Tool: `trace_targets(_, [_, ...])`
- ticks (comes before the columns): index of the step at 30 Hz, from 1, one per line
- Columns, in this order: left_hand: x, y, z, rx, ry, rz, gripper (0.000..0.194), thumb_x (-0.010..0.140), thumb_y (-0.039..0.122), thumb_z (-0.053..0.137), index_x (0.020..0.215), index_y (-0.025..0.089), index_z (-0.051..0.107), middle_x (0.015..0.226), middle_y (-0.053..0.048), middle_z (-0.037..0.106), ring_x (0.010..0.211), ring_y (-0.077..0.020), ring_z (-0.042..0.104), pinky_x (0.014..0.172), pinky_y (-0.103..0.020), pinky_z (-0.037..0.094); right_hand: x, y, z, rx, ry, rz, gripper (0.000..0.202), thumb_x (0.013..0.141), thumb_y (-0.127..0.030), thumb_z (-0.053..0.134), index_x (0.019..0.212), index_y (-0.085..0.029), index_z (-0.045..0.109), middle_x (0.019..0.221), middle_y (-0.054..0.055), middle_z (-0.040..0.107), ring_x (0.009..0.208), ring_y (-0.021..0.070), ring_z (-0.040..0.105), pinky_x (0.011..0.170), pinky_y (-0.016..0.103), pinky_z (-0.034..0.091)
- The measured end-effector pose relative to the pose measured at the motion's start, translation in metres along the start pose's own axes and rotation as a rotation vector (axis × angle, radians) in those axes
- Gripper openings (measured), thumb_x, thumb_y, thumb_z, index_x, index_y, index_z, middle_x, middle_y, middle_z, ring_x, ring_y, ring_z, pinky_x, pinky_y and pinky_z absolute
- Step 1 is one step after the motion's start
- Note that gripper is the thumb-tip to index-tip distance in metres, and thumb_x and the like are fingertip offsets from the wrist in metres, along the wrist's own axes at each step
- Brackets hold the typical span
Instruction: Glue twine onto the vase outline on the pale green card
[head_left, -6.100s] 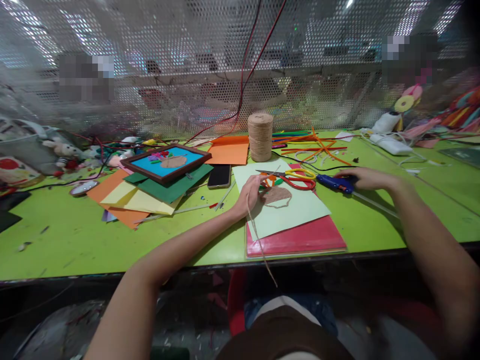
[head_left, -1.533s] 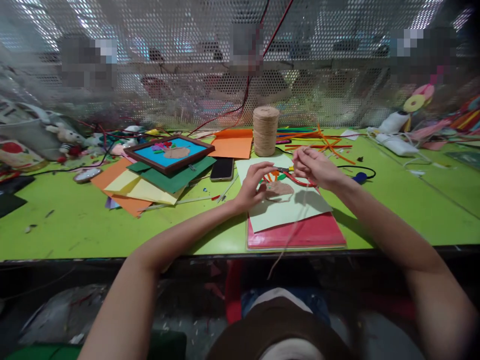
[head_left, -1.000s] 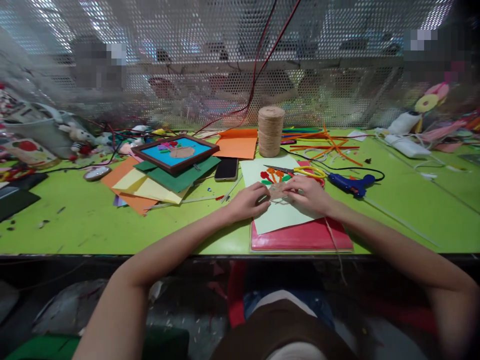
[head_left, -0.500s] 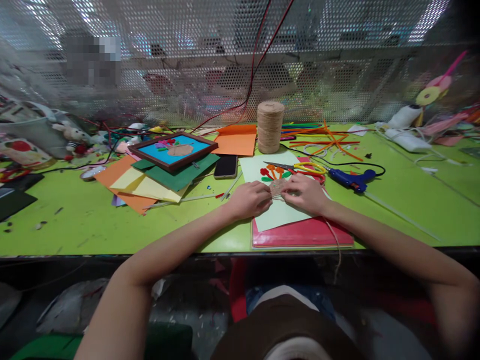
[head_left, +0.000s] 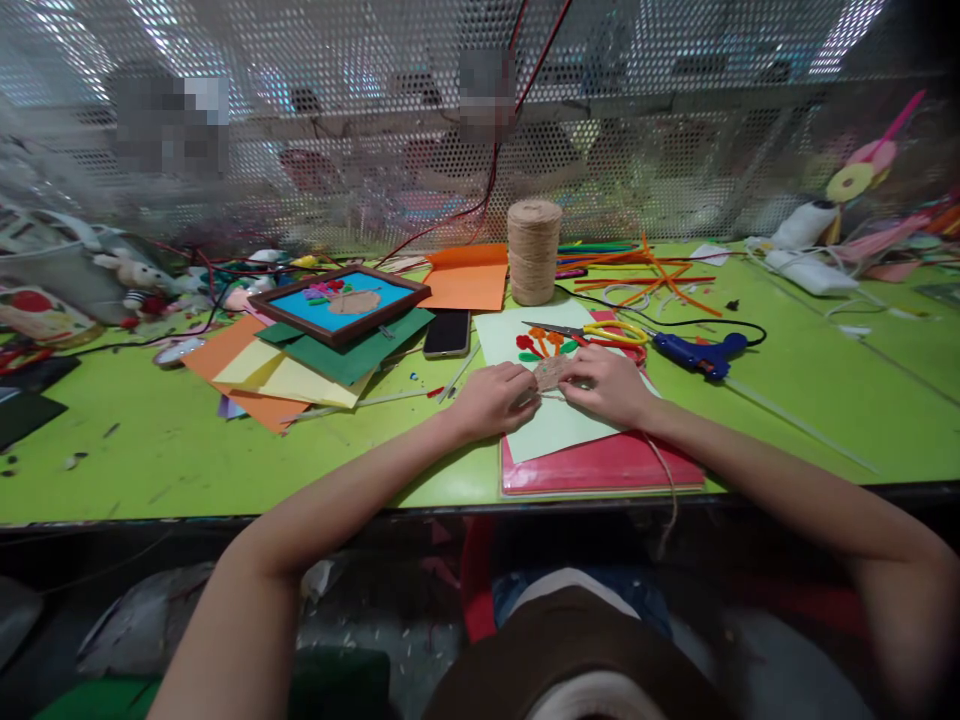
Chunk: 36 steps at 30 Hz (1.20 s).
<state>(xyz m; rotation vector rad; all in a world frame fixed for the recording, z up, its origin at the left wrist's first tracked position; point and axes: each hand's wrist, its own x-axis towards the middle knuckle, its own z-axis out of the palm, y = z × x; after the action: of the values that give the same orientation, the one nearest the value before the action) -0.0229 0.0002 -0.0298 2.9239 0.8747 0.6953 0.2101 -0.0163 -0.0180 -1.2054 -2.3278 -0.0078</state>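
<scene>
My left hand and my right hand rest on a pale green sheet, fingers curled in toward each other. Between them they grip a small patch of brown jute twine at its two sides. A loose twine end trails out under my right wrist and hangs over the table edge. Red and orange flowers with green leaves lie on the sheet just above the patch. Touching the sheet's upper right are scissors with yellow and red handles. Under the sheet is a red folder.
A twine spool stands behind the sheet. To the right lies a blue glue gun with its cord. On the left, a framed flower picture sits on coloured papers, beside a phone. Orange pipe cleaners lie at the back.
The view has shifted slightly. Both hands stay on the twine patch, which looks a little more tilted between the fingers.
</scene>
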Motion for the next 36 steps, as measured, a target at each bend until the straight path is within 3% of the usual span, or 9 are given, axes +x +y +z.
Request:
trace_targets(9, [0.0,-0.003,0.001,-0.008,0.024,0.071,0.028,0.096,0.035,0.046,0.105,0.019,0.067,0.102,-0.009,0.07,0.093,-0.0203,0.062,0.078,-0.031,0.048,0.0,0.001,0.001,0.005,0.028,-0.041,0.018,0.085,-0.029,0.059,0.08,-0.02,0.074,0.081,0.006,0.067,0.078,0.0184,0.054,0.07,0.031,0.04])
trace_targets(24, [0.0,-0.004,0.003,0.017,0.028,0.107,0.032,0.098,0.036,0.046,0.107,0.02,0.072,0.102,-0.008,0.071,0.091,-0.0191,0.063,0.076,-0.031,0.049,0.001,0.0,0.001,-0.011,-0.021,-0.028,0.021,0.087,-0.03,0.059,0.085,-0.02,0.077,0.085,0.007,0.069,0.081,0.0184,0.056,0.071,0.031,0.04])
trace_targets(31, [0.0,-0.002,0.001,0.075,-0.002,0.128,0.029,0.097,0.034,0.048,0.103,0.02,0.073,0.101,-0.008,0.071,0.09,-0.0184,0.062,0.073,-0.03,0.048,0.002,-0.004,-0.004,-0.028,-0.076,0.035,0.022,0.087,-0.031,0.057,0.089,-0.019,0.076,0.091,0.007,0.07,0.087,0.0196,0.059,0.072,0.03,0.04])
trace_targets(36, [0.004,0.004,-0.002,0.101,-0.037,0.126,0.031,0.098,0.036,0.047,0.097,0.018,0.073,0.1,-0.008,0.07,0.09,-0.0188,0.061,0.071,-0.03,0.047,0.005,-0.002,-0.016,-0.001,-0.135,0.16,0.02,0.084,-0.032,0.058,0.089,-0.022,0.075,0.088,0.004,0.071,0.081,0.0174,0.061,0.068,0.028,0.039])
